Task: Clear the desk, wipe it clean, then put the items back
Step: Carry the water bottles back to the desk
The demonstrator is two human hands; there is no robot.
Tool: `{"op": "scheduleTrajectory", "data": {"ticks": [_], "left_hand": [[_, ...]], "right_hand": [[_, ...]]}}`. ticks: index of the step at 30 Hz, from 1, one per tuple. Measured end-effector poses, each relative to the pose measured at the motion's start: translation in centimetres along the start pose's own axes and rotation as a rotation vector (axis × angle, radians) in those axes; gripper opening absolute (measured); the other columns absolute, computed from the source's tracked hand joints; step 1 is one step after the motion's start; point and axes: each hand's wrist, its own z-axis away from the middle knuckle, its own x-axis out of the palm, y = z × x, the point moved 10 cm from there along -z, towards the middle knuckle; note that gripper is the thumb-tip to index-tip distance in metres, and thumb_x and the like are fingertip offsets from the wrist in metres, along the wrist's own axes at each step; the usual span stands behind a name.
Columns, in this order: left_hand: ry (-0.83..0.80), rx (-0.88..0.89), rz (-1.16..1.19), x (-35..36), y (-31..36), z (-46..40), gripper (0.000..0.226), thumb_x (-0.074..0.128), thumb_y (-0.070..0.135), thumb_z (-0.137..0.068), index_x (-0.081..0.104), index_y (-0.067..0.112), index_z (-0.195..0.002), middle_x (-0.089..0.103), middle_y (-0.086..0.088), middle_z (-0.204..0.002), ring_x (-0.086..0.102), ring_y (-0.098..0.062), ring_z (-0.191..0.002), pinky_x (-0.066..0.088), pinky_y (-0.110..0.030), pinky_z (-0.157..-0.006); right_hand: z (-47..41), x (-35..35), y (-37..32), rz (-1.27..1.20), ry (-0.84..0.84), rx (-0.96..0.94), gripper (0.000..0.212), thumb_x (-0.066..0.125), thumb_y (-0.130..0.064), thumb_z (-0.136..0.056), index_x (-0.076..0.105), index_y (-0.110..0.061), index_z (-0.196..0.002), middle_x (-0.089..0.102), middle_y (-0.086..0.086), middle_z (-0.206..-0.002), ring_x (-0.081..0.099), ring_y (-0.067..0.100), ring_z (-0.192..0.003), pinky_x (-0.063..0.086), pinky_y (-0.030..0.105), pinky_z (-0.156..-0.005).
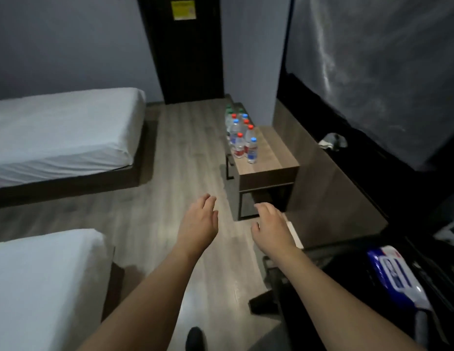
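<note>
**Both hands free above the floor, bottles on the table ahead**

Your left hand (pixel 199 221) and right hand (pixel 271 224) reach forward over the wooden floor (pixel 185 173), side by side but apart. Both have relaxed, slightly bent fingers and hold nothing. Ahead of your right hand stands the small wooden table (pixel 274 158), set against the wall. A cluster of water bottles (pixel 242 138) with red, blue and green caps stands upright along its left edge; the right part of its top is bare wood. A crumpled cloth (pixel 331 141) lies on the dark ledge to the right of the table. A blue and white packet (pixel 395 272) rests at your lower right. Two beds (pixel 63 133) with white sheets lie to your left.
</note>
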Motion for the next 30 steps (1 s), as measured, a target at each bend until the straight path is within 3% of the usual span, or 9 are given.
{"op": "scheduleTrajectory", "data": {"ticks": [5,10,20,30], "left_hand": [[0.041,-0.166,0.005,-2.4,-12.7,-4.3,0.033,0.052,0.017,-0.095,0.057,0.006,-0.125,0.056,-0.01,-0.129,0.056,-0.029,-0.111,0.047,-0.039,-0.094],[0.046,-0.192,0.013,-3.0,-20.7,-11.8,0.035,0.051,0.019,-0.096,0.056,0.006,-0.128,0.054,-0.009,-0.13,0.053,-0.027,-0.115,0.044,-0.037,-0.097],[-0.013,-0.198,0.07,2.7,-27.7,-30.9,0.04,0.043,0.025,-0.1,0.048,0.011,-0.137,0.047,-0.003,-0.139,0.044,-0.02,-0.127,0.04,-0.036,-0.107],[-0.055,-0.224,0.047,3.5,-37.6,-50.2,0.041,0.042,0.023,-0.1,0.048,0.01,-0.138,0.046,-0.005,-0.141,0.044,-0.021,-0.129,0.039,-0.038,-0.107]], "right_hand": [[-8.7,5.6,-8.2,-0.016,-0.082,-0.053,0.048,0.051,-0.02,-0.096,0.04,-0.017,-0.142,0.042,0.001,-0.143,0.036,0.018,-0.135,0.031,0.031,-0.111],[-17.8,8.2,-12.4,-0.015,-0.083,-0.04,0.049,0.052,-0.019,-0.095,0.04,-0.018,-0.142,0.042,0.001,-0.144,0.036,0.017,-0.135,0.032,0.032,-0.112],[-37.9,10.9,-10.5,0.008,-0.094,0.02,0.05,0.052,-0.02,-0.094,0.042,-0.015,-0.142,0.044,0.002,-0.142,0.04,0.02,-0.132,0.035,0.034,-0.111],[-59.5,13.4,-13.5,-0.028,-0.102,0.071,0.048,0.052,-0.018,-0.092,0.045,-0.013,-0.139,0.047,0.006,-0.14,0.043,0.024,-0.129,0.034,0.034,-0.111]]}}
